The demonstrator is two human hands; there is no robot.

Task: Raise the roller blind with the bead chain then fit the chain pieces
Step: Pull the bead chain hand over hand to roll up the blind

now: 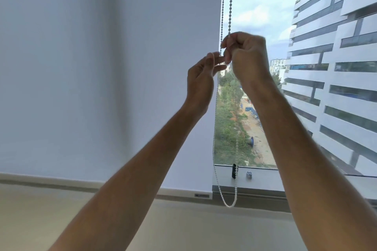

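Head view. The roller blind (pixel 102 67) is lowered nearly to the sill (pixel 265 177); its bottom bar sits just above the sill line, left of the bead chain (pixel 230 6). The blind's top, left edge and roller are cut off by the frame.

The bead chain hangs as two strands just beside the blind's right edge, in front of the uncovered strip of window glass (pixel 255 16). Its upper run leaves the frame at the top. Its lower loop hangs below the sill, free of any surface.

The right hand (pixel 247 55), raised beside the blind's right edge, has its fingers curled round the right-hand strand. The grip point is hidden behind the knuckles. The left hand (pixel 201 79), just below and left of it, pinches the left-hand strand between thumb and fingertip. Motion blur softens both hands.

On the sill, right of the blind's bottom corner, stand a small dark chain piece (pixel 234 171) with white beads against it and, near it, a small pale piece (pixel 249 174); their forms are too small to make out. Open sill lies between them and the right forearm.
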